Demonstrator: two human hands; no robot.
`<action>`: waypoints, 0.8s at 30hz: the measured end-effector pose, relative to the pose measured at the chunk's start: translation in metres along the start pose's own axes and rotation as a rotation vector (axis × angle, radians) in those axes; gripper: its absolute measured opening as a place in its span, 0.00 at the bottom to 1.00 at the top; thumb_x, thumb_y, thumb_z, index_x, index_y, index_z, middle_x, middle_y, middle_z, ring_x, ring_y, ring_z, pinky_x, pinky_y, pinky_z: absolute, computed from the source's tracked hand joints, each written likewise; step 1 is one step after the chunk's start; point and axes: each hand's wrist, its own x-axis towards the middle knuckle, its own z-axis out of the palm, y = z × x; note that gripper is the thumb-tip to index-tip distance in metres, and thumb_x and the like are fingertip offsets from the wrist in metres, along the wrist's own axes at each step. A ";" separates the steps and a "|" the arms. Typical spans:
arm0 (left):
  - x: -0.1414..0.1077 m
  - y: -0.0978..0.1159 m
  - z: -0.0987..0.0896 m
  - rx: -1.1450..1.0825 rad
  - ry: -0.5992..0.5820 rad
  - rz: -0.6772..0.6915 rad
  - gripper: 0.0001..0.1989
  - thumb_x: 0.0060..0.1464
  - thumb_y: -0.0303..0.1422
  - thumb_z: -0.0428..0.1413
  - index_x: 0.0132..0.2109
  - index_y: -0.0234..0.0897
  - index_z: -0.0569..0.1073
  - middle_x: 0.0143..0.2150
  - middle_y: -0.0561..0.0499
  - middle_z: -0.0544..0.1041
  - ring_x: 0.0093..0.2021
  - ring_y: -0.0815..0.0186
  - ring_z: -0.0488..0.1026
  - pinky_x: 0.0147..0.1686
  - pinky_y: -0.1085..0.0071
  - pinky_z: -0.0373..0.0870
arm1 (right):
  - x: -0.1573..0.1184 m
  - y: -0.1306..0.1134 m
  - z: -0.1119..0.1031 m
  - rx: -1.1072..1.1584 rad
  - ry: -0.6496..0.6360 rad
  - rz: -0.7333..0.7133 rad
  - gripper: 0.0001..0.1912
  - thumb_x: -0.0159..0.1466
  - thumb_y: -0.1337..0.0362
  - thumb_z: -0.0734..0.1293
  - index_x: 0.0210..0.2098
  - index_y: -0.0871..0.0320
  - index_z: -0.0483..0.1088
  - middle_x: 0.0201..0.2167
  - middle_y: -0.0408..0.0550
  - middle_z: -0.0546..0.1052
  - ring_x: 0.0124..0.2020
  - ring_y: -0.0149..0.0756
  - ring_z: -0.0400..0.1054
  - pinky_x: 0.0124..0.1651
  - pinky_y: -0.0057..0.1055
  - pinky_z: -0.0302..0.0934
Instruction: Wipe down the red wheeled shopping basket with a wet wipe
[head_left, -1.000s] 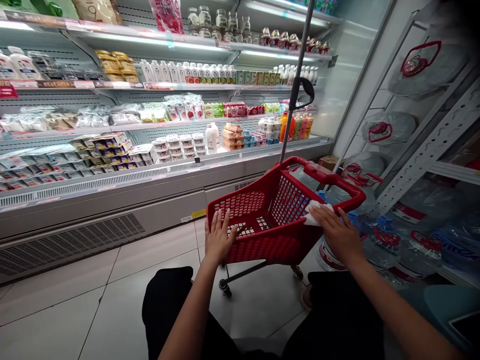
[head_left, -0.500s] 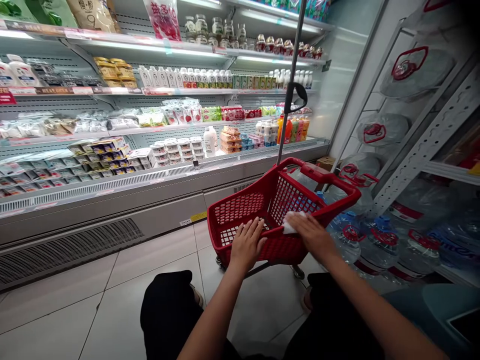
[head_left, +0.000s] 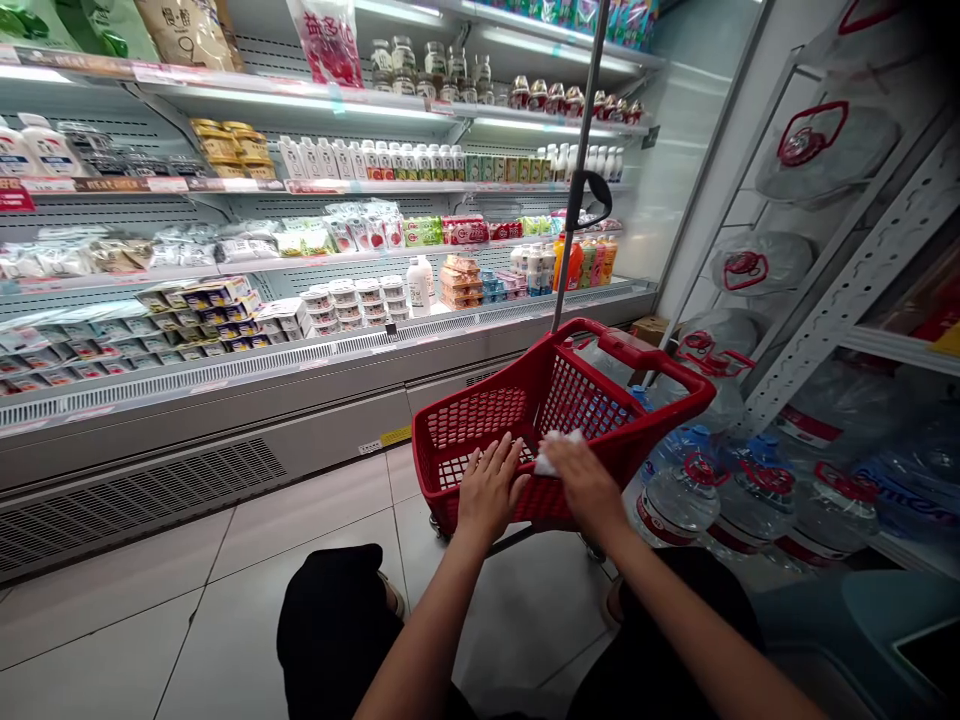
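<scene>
A small red shopping cart (head_left: 480, 415) with a lattice basket and a tall pole stands before my knees. My left hand (head_left: 487, 490) rests on its near rim, fingers stretched out and slightly apart, holding nothing. Just right of it, my right hand (head_left: 583, 478) presses a crumpled white tissue (head_left: 551, 455) against the same rim. Part of the tissue is hidden under the fingers. The cart's handle (head_left: 637, 352) rises at the back right, touched by neither hand.
An open refrigerated display (head_left: 337, 345) with dairy goods on several shelves runs along the left and back. Large water bottles (head_left: 679, 495) stand on the floor to the right, beside a white perforated rack post (head_left: 832, 325). Pale tiles (head_left: 300, 520) cover the floor.
My right hand has slid leftward along the cart's near rim with the tissue, coming closer to my left hand. My left hand stays in about the same place.
</scene>
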 end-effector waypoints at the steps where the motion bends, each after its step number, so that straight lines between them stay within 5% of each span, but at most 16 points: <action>1: 0.000 -0.001 0.000 0.006 -0.009 -0.008 0.30 0.72 0.44 0.47 0.76 0.53 0.50 0.76 0.53 0.56 0.73 0.57 0.60 0.71 0.51 0.59 | 0.002 -0.015 0.006 0.022 -0.007 -0.026 0.38 0.67 0.76 0.54 0.76 0.57 0.49 0.71 0.50 0.65 0.72 0.41 0.56 0.75 0.48 0.51; 4: 0.000 -0.010 -0.001 0.029 -0.048 -0.034 0.29 0.72 0.43 0.46 0.76 0.55 0.52 0.77 0.53 0.55 0.72 0.56 0.62 0.66 0.51 0.66 | 0.002 -0.020 0.004 0.044 -0.034 -0.117 0.40 0.68 0.76 0.53 0.77 0.54 0.45 0.72 0.47 0.62 0.73 0.38 0.56 0.74 0.45 0.53; 11: 0.003 -0.025 -0.004 0.047 -0.065 -0.070 0.28 0.73 0.44 0.43 0.76 0.55 0.52 0.77 0.52 0.56 0.71 0.56 0.63 0.61 0.53 0.70 | -0.014 0.090 -0.051 -0.150 -0.005 0.023 0.40 0.68 0.78 0.52 0.77 0.48 0.45 0.73 0.43 0.59 0.72 0.38 0.56 0.76 0.48 0.45; 14: 0.005 -0.017 -0.004 0.036 -0.067 -0.083 0.29 0.73 0.44 0.44 0.76 0.53 0.51 0.77 0.50 0.56 0.71 0.56 0.64 0.61 0.53 0.71 | -0.014 0.112 -0.052 -0.184 0.069 0.162 0.39 0.69 0.77 0.52 0.76 0.50 0.47 0.73 0.45 0.61 0.74 0.40 0.54 0.76 0.51 0.44; 17: 0.006 -0.002 -0.002 0.024 -0.062 -0.106 0.31 0.72 0.45 0.45 0.77 0.52 0.47 0.77 0.50 0.54 0.71 0.55 0.63 0.59 0.54 0.72 | -0.005 0.096 -0.031 -0.132 0.132 0.227 0.36 0.69 0.75 0.53 0.75 0.52 0.51 0.71 0.48 0.64 0.74 0.42 0.53 0.75 0.52 0.46; 24: 0.000 0.011 0.000 -0.053 -0.050 -0.066 0.37 0.71 0.46 0.47 0.78 0.48 0.39 0.78 0.49 0.51 0.73 0.58 0.60 0.59 0.60 0.73 | 0.007 -0.024 0.020 0.122 -0.024 -0.023 0.38 0.68 0.75 0.54 0.76 0.56 0.47 0.73 0.51 0.61 0.74 0.40 0.53 0.73 0.49 0.54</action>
